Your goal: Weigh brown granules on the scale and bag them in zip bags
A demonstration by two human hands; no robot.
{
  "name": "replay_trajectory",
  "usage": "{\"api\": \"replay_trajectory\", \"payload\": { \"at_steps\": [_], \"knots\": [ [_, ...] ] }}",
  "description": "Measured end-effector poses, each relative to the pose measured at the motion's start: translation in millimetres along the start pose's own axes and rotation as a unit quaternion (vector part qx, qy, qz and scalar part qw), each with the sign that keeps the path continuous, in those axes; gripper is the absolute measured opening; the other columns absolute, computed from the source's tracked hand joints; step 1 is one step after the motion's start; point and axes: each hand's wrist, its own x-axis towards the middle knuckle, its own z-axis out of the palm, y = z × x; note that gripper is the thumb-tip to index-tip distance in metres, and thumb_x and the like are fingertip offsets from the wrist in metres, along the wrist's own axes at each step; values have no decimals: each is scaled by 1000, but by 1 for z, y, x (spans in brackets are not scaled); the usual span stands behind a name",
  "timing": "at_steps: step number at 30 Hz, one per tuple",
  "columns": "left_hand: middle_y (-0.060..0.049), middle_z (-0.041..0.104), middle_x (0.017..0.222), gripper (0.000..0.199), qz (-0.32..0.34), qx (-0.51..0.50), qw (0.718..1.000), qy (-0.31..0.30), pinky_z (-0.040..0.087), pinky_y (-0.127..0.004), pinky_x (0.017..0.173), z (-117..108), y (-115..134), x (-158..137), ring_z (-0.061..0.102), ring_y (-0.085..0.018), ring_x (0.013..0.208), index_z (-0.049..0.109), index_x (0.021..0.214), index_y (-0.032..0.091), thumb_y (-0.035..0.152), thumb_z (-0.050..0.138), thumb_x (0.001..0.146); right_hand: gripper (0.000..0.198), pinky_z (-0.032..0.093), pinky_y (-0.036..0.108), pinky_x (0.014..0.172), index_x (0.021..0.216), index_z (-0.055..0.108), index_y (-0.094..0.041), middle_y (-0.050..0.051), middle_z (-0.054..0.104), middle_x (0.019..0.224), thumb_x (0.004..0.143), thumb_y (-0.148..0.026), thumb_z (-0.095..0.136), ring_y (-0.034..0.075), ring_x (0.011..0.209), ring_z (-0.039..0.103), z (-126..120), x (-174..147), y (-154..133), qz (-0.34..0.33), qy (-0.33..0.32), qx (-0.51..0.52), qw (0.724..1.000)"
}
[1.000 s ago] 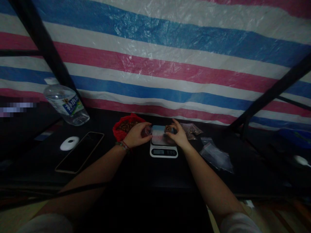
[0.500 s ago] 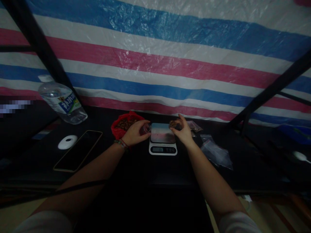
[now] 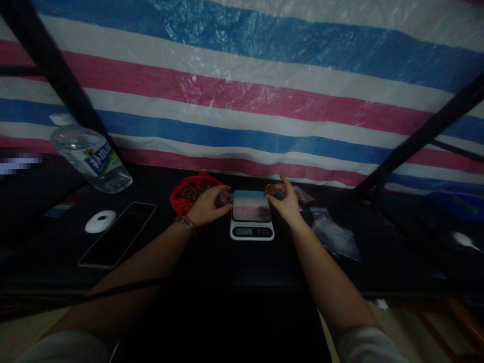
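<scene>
The weighing plate (image 3: 250, 205) looks like smooth, glossy metal

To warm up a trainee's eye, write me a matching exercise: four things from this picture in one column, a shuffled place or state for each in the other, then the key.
Things:
1. Right hand
2. Scale
3. Phone
4. Bottle

Places and states:
A. Screen dark
B. White cap on
C. Between the left hand and the right
D. Holding a small clear container with brown pieces

Pairs: 1-D, 2-C, 3-A, 4-B
</scene>
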Motion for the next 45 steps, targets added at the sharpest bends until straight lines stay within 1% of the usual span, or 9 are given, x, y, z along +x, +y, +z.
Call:
{"api": "replay_trajectory", "payload": {
  "at_steps": [7, 14, 18, 21, 27, 30, 36, 42, 45],
  "knots": [
    [-10, 64, 111, 50, -20, -11, 999, -26, 47, -40, 91, 2, -4, 1, 61, -25, 100, 53, 120, 15, 42, 59, 79, 83, 41, 44, 101, 139, 35, -21, 5, 66, 99, 66, -31, 74, 23, 102, 61, -1, 1, 2, 3, 4, -1, 1000],
    [-11, 63, 113, 49, -19, -17, 999, -29, 47, -42, 92, 1, -1, 1, 60, -25, 102, 53, 120, 15, 41, 59, 79, 81, 43, 43, 99, 138, 35, -21, 5, 66, 98, 67, -30, 73, 22, 97, 63, 1, -1, -3, -4, -9, 10, 1000],
    [-10, 63, 113, 49, -23, -21, 999, -21, 47, -43, 93, 1, -1, 1, 60, -26, 102, 54, 119, 17, 42, 60, 78, 81, 42, 43, 100, 138, 35, -21, 5, 66, 98, 67, -31, 73, 23, 98, 62, -1, 0, -4, 1, -4, 1, 1000],
    [-10, 63, 111, 47, -30, -23, 999, -1, 46, -43, 93, 1, -4, 1, 60, -26, 102, 55, 118, 17, 42, 59, 79, 81, 42, 44, 100, 138, 36, -21, 6, 66, 98, 67, -32, 73, 24, 100, 61, -3, 1, -5, 5, 3, -5, 1000],
    [-9, 64, 106, 42, -56, -48, 993, 92, 48, -38, 88, -1, -9, 0, 62, -23, 96, 54, 116, 15, 38, 54, 81, 82, 42, 44, 99, 138, 36, -19, 6, 65, 99, 67, -32, 73, 24, 100, 61, -7, 3, -4, 3, 17, -8, 1000],
    [-9, 63, 107, 42, -56, -44, 990, 120, 47, -38, 89, -3, -9, 0, 61, -23, 97, 54, 116, 15, 38, 53, 81, 81, 43, 43, 99, 138, 36, -19, 6, 66, 98, 67, -32, 73, 23, 98, 62, -7, 3, -2, 1, 18, -8, 1000],
    [-8, 63, 108, 42, -62, -43, 990, 122, 47, -38, 90, -3, -8, -1, 60, -23, 98, 53, 116, 16, 40, 51, 82, 79, 43, 43, 98, 138, 37, -21, 5, 66, 99, 67, -29, 72, 23, 97, 62, -2, 0, -5, 3, 2, -14, 1000],
    [-9, 63, 105, 43, -55, -54, 990, 116, 48, -37, 88, -4, -6, -1, 61, -23, 95, 53, 116, 15, 41, 50, 82, 79, 40, 44, 100, 137, 39, -22, 3, 67, 96, 67, -30, 72, 23, 98, 61, 12, -8, -9, 6, -72, -18, 997],
    [-9, 63, 106, 43, -54, -55, 990, 118, 48, -38, 89, -2, -7, -1, 61, -23, 96, 53, 116, 15, 41, 51, 82, 79, 38, 44, 102, 137, 39, -22, 3, 67, 99, 67, -31, 72, 23, 102, 60, 17, -12, -12, 19, -92, -14, 996]
  ]
}}
